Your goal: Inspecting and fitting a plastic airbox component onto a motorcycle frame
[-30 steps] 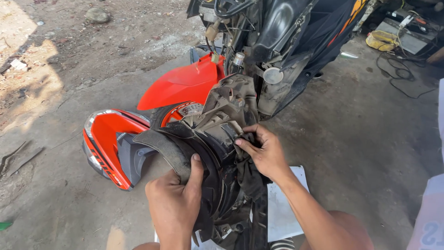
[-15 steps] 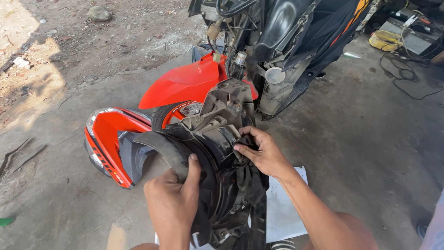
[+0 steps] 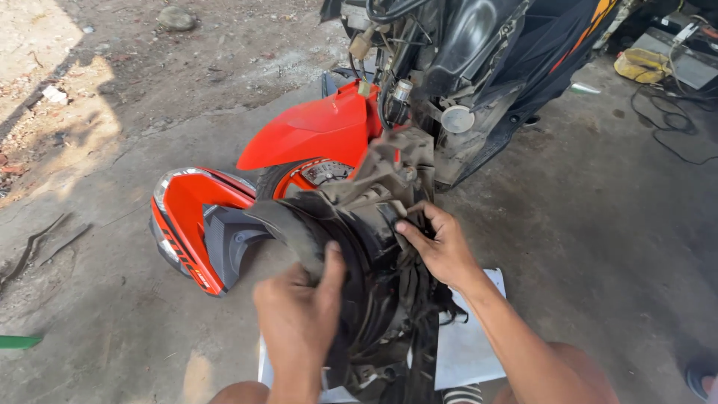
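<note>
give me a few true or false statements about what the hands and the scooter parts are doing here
1. The left hand grips the black plastic cover with its thumb on the outside. True.
2. The right hand hangs free, touching nothing. False: its fingers rest on the black cover.
3. A red body panel lies on the concrete floor. True.
4. The front fender is blue. False: it is red.
5. A white sheet lies under the parts. True.

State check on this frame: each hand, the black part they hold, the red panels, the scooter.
left hand: gripping the black plastic cover, thumb on its outer edge
right hand: fingers curled onto the cover's upper right side
black plastic cover: off the scooter, held up, dirty
red headlight panel: detached, lying on the concrete
red front fender: mounted over the wheel
scooter: front stripped, wiring exposed
</note>
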